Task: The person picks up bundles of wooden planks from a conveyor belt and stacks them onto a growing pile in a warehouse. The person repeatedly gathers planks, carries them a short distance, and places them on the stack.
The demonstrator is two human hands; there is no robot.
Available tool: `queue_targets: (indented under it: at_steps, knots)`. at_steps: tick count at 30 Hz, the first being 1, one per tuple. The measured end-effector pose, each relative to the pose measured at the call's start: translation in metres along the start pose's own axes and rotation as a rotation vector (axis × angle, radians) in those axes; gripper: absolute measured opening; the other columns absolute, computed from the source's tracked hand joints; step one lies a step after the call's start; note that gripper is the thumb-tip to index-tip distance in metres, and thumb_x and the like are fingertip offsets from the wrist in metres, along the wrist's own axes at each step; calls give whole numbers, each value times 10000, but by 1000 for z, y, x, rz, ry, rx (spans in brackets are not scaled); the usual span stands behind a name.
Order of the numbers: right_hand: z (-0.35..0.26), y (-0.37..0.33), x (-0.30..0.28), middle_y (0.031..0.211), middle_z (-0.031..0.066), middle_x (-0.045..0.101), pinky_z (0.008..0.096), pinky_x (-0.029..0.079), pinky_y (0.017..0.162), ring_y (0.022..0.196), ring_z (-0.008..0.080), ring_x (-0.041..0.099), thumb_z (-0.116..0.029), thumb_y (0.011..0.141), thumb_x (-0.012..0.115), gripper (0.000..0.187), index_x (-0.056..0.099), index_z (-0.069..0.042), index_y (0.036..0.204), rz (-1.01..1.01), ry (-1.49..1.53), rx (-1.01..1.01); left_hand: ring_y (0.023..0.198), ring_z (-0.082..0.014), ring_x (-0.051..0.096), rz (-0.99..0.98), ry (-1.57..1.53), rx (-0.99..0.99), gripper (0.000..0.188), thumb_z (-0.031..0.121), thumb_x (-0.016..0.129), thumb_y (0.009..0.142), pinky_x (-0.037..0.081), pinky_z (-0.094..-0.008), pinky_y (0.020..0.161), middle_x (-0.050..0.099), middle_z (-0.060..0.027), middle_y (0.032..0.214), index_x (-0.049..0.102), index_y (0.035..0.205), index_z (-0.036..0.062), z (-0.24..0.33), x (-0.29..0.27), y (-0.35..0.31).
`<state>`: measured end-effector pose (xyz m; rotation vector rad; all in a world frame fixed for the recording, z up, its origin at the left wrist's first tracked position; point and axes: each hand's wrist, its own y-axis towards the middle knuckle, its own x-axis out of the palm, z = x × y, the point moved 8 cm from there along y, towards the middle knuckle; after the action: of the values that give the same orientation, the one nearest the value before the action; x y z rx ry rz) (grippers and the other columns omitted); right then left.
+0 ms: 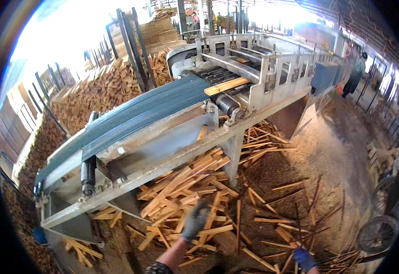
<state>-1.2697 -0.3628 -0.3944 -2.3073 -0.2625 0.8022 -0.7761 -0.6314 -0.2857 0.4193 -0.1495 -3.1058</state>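
Note:
My left hand (pixel 196 221), in a grey glove, reaches over a pile of sawn wood strips (pixel 174 189) beneath the machine's frame. Its fingers point forward, with nothing visible in them. At the lower right, my right hand (pixel 304 259) wears a blue glove and is down among loose wood strips (pixel 285 235) on the floor. Its fingers are too indistinct to show whether they hold a strip. A pale board (pixel 227 86) lies at the inner end of the blue conveyor belt (pixel 131 114), by the rollers.
The machine's metal frame (pixel 163 162) slants across the middle, with a support leg (pixel 233 157) among the strips. Sawdust (pixel 327 146) covers the floor at right, near a spoked wheel (pixel 378 234). Stacked wood (pixel 99 86) stands behind the belt. A person (pixel 355 75) is at the far right.

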Motion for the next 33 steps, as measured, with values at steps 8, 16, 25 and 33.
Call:
queue_targets:
  at_steps: [8,16,25,33]
  knots:
    - [-177,-4,105,1329,74,501,334,417,993,1168,214,516,-236,942,515,427,450,-71,1331,-356,342,-152,1355,-319,255,490,-1233,-593,825,619,473,868,241,-444,1062,255,-111,1486,222,1439,79,-107,-117,3]
    - [-513,62,-61,1118,100,641,321,473,899,1029,186,605,-113,887,576,328,568,-31,1205,6,-124,-888,1332,-292,288,975,-1350,-511,1109,811,576,620,213,-418,1073,305,-97,1459,230,1433,141,-96,-168,72]
    - [-856,185,-164,965,62,661,280,487,815,898,126,607,-169,890,578,274,611,-26,1121,18,-483,-1370,1331,-374,267,1116,-1201,-163,961,809,374,755,210,-542,1105,197,-153,1494,166,1470,202,-80,-179,144]
    - [-1064,439,-187,878,162,657,415,480,756,840,331,628,-232,796,517,231,662,-78,889,275,-616,-1468,1248,-305,382,1547,-867,-415,632,521,319,948,347,-485,1018,338,-160,1405,281,1427,109,-82,-182,115]
